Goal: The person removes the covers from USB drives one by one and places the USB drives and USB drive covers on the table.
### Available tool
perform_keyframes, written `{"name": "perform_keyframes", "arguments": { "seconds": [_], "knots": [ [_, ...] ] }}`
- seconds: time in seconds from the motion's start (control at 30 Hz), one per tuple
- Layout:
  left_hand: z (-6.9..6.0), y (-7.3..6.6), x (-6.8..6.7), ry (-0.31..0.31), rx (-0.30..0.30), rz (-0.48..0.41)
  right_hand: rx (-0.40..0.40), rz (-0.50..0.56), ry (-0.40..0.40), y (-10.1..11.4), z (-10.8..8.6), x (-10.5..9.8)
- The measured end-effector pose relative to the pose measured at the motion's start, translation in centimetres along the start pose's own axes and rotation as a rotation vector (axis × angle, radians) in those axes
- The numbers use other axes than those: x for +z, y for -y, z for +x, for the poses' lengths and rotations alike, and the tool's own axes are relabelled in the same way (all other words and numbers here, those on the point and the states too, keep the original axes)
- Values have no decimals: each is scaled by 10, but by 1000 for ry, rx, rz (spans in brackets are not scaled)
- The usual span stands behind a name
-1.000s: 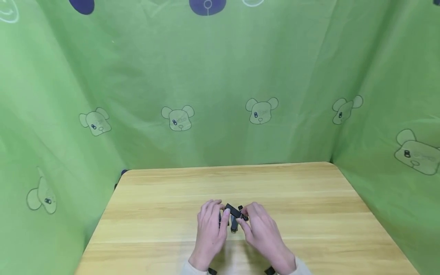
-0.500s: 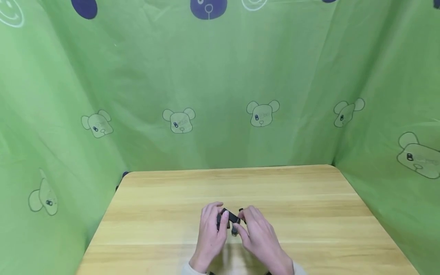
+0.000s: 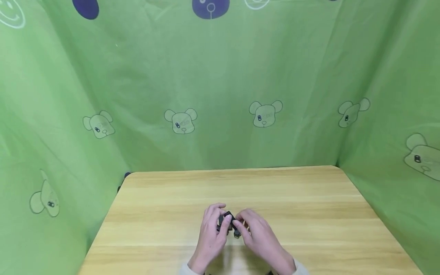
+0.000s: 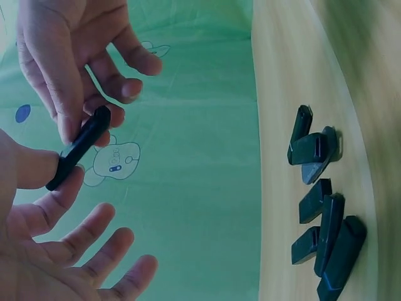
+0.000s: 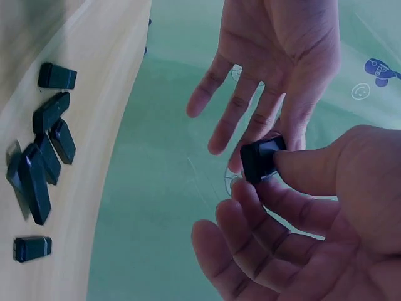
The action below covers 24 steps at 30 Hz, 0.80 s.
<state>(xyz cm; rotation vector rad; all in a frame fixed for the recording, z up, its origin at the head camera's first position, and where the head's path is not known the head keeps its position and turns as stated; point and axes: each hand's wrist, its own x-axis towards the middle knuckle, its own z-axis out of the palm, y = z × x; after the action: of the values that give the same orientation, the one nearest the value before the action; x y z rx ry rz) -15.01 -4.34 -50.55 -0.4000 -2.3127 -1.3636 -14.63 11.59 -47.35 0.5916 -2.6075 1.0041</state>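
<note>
Pale outlined bear faces (image 3: 265, 114) are showing on the bright green cloth curtain (image 3: 220, 72), six of them in the head view, and the lettering printed across them is staying too faint to read. One short black stick (image 3: 232, 220) with rounded edges is hanging between the two hands, above the near middle of the light wooden table (image 3: 292, 194), slanting from far left to near right. Below it, smaller dark sticks and blocks (image 4: 313, 202) are lying in overlapping groups; about seven are showing in each wrist view, one of them alone at the right in the right wrist view.

The left hand (image 3: 212, 233) is reaching in from the near left, pinching the stick between thumb and index finger, its other fingers spreading loosely. The right hand (image 3: 261, 233) is coming in from the near right, its thumb pressing the stick against a bent index finger, the remaining fingers curving loosely.
</note>
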Motion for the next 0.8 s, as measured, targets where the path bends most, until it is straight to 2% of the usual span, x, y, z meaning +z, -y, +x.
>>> {"name": "perform_keyframes", "arguments": {
  "seconds": [0.1, 0.17, 0.3, 0.4, 0.5, 0.63, 0.8],
  "knots": [
    [0, 1, 1, 40, -51, -79, 27, 68, 69, -2, -1, 1],
    [0, 1, 2, 75, -108, -147, 24, 104, 97, -4, -2, 2],
    [1, 0, 3, 139, -236, -267, -3, 172, 117, -7, -2, 3],
    [2, -2, 5, 160, -313, -324, -3, 215, 124, -9, -2, 2],
    [2, -3, 7, 141, -361, -378, 38, 264, 138, -10, -3, 2],
    [1, -6, 10, 64, -403, -427, 105, 323, 154, -8, -4, 4],
    [2, -9, 14, -30, -436, -431, 151, 313, 140, -5, -3, 5]
  ]
}}
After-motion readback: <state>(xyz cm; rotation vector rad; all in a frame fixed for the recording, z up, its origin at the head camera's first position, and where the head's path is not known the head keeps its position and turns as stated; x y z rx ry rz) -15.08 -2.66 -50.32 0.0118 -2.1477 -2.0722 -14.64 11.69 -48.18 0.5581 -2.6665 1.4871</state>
